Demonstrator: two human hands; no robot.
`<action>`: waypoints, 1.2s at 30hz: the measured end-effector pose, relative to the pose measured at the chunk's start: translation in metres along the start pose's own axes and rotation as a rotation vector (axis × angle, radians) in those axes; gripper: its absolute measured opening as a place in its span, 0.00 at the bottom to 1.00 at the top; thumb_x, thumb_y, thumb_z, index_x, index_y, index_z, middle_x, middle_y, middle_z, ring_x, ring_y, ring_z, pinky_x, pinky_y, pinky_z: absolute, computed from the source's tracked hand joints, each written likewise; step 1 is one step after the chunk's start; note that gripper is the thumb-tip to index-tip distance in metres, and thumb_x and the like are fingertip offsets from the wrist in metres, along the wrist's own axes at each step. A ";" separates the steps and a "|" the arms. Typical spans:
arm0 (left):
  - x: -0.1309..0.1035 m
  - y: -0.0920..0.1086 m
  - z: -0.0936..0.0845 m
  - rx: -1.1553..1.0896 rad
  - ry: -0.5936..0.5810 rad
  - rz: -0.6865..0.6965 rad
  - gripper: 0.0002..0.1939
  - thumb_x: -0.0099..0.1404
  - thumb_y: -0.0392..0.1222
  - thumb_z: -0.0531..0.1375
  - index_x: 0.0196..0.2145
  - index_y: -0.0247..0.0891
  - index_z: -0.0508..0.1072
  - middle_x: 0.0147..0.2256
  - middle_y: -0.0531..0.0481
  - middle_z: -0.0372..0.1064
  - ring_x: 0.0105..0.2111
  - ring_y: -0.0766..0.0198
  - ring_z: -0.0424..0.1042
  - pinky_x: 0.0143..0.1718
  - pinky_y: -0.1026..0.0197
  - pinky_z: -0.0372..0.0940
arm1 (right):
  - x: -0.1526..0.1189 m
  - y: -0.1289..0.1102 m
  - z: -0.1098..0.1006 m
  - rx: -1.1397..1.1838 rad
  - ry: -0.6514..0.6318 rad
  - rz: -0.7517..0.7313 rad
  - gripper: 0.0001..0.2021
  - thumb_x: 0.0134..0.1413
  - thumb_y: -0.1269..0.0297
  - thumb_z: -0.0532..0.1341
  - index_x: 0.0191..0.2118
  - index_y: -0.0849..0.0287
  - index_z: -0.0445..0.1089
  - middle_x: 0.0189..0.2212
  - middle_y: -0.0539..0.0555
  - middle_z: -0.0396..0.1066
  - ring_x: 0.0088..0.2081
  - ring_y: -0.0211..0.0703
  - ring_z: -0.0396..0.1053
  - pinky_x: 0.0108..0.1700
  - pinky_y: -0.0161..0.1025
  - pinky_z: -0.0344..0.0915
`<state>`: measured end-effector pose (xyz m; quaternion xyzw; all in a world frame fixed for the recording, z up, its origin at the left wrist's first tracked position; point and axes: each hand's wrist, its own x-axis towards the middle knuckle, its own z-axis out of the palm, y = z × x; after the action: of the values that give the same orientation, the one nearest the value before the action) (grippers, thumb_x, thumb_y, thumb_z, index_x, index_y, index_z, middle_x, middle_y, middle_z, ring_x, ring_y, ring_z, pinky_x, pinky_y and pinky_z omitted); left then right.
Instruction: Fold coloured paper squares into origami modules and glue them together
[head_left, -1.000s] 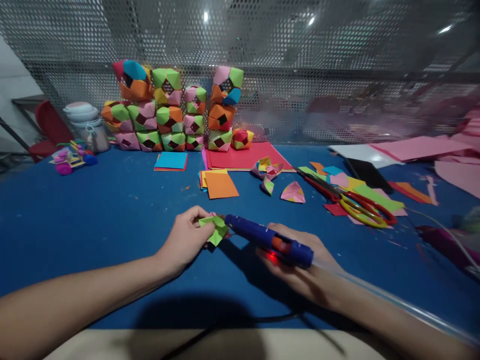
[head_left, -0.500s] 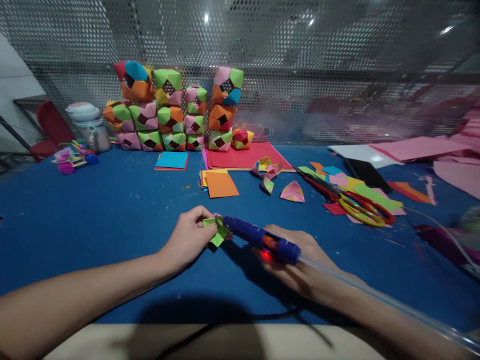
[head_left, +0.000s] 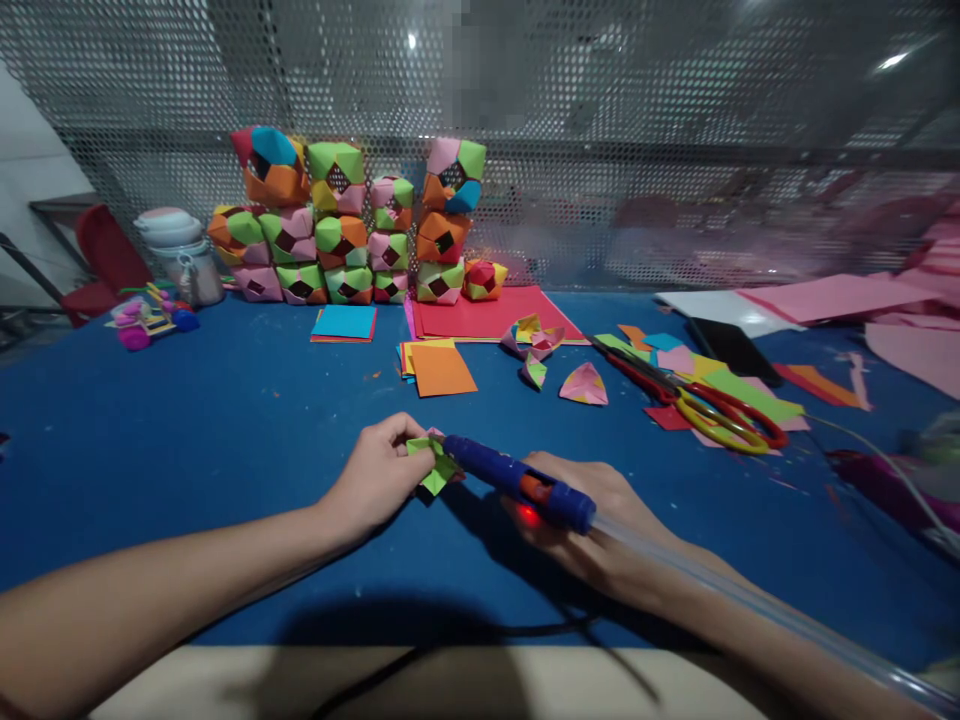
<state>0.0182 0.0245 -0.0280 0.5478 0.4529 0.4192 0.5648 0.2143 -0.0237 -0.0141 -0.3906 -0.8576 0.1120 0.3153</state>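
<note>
Between the thumb and fingers of my left hand (head_left: 382,470) is a small folded green paper piece (head_left: 436,468) with a bit of pink at its top. My right hand (head_left: 592,520) is wrapped round a blue glue gun (head_left: 495,468), whose red light glows near the fingers. The gun's tip is at the pink upper edge of the folded piece; whether they touch is too small to tell. A clear glue stick (head_left: 690,570) sticks out of the gun's back end. Beyond my hands lie a stack of orange and yellow paper (head_left: 444,370) and a folded pink piece (head_left: 584,384).
Stacked paper cubes (head_left: 341,240) stand along the back of the blue table (head_left: 187,430). Scissors (head_left: 720,415) lie on coloured scraps at the right, near a black phone (head_left: 733,350). A lidded jar (head_left: 191,265) and small toy (head_left: 150,318) sit back left. A cable crosses the front edge.
The glue gun and my right hand have shifted very slightly left. My left hand keeps its hold on the folded piece in the same place.
</note>
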 end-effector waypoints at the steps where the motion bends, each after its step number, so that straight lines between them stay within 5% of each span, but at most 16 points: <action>1: 0.000 0.000 0.000 -0.007 0.001 0.001 0.04 0.52 0.32 0.57 0.23 0.37 0.64 0.21 0.56 0.69 0.19 0.71 0.66 0.22 0.68 0.60 | 0.000 0.000 0.000 0.003 -0.008 0.011 0.05 0.54 0.68 0.53 0.28 0.57 0.60 0.19 0.47 0.63 0.17 0.32 0.58 0.20 0.31 0.54; 36: -0.001 0.003 0.001 0.031 0.018 -0.026 0.05 0.53 0.34 0.58 0.23 0.36 0.63 0.19 0.58 0.67 0.18 0.73 0.64 0.18 0.71 0.56 | 0.000 -0.001 -0.004 -0.038 -0.014 0.043 0.09 0.55 0.67 0.51 0.25 0.59 0.60 0.18 0.48 0.63 0.17 0.30 0.58 0.20 0.29 0.54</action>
<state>0.0185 0.0230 -0.0253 0.5469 0.4713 0.4096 0.5577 0.2165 -0.0250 -0.0105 -0.4140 -0.8531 0.1051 0.2996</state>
